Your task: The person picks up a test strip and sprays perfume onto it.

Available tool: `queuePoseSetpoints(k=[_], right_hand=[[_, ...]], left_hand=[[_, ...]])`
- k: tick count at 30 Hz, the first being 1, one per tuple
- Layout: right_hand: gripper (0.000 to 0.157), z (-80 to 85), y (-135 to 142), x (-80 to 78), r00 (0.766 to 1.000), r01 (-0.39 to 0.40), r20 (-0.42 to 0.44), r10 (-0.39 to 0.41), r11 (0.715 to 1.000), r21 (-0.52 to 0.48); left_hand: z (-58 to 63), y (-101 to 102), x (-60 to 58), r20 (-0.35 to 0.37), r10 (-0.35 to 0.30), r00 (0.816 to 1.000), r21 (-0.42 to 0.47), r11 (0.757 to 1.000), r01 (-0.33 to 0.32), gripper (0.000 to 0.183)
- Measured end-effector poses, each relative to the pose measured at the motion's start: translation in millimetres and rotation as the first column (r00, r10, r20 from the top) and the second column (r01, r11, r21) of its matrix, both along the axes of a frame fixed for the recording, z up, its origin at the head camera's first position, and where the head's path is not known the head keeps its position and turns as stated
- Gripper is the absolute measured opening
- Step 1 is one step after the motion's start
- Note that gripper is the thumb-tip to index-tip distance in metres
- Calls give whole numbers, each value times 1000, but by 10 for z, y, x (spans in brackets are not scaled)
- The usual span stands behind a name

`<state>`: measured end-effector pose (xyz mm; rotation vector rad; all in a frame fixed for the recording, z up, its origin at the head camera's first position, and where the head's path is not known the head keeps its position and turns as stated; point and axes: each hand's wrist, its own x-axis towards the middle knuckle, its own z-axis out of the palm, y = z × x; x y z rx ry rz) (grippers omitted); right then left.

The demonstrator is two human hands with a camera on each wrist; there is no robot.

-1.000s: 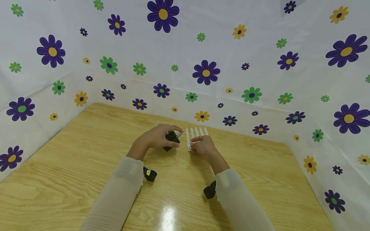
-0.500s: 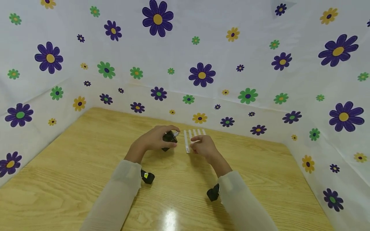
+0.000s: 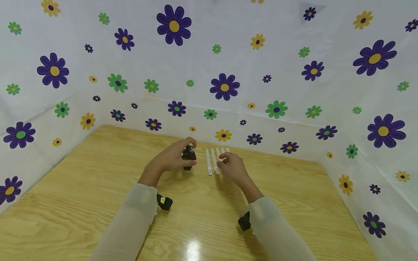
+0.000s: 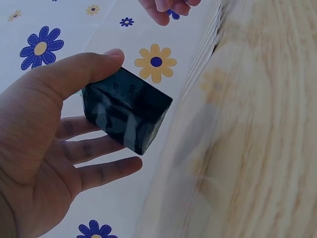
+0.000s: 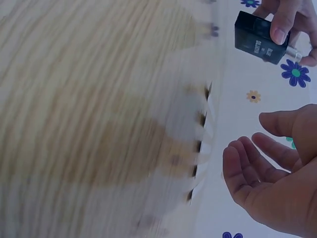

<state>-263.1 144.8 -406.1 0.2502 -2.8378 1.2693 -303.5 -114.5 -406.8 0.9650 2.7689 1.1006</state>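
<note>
My left hand grips a dark glass perfume bottle, its index fingertip up at the silver spray top. White lettering marks one face of the bottle in the right wrist view. Beside it, several narrow white paper strips lie in a row on the table, small print at their near ends. My right hand hovers over the right-hand strips with fingers loosely bent and nothing between them. It partly hides those strips in the head view. Seen from the right wrist, the strip ends lift slightly off the wood.
The wood-grain table ends at a white flower-printed sheet close behind the strips. This sheet also closes off both sides. Black wrist cameras hang beneath the sleeves.
My left hand has drawn slightly left and turned the perfume bottle from tilted to nearly upright. My right hand has shifted right relative to the strips, uncovering the second one. The head view has shifted a little.
</note>
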Motion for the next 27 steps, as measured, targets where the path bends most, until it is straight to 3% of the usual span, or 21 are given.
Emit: queuePoseSetpoints(k=[8, 20, 27], right_hand=[[35, -50, 121, -3, 999, -21, -39, 25, 995, 97], [37, -78, 258, -20, 997, -58, -35, 64, 987, 148], [39, -83, 273, -15, 994, -75, -54, 93, 957, 280]], left_hand=[[7, -56, -24, 6, 8, 1000, -24, 1000, -7, 49], [36, -136, -92, 43, -10, 999, -89, 996, 13, 52], [23, -124, -77, 60, -17, 998, -126, 992, 24, 52]])
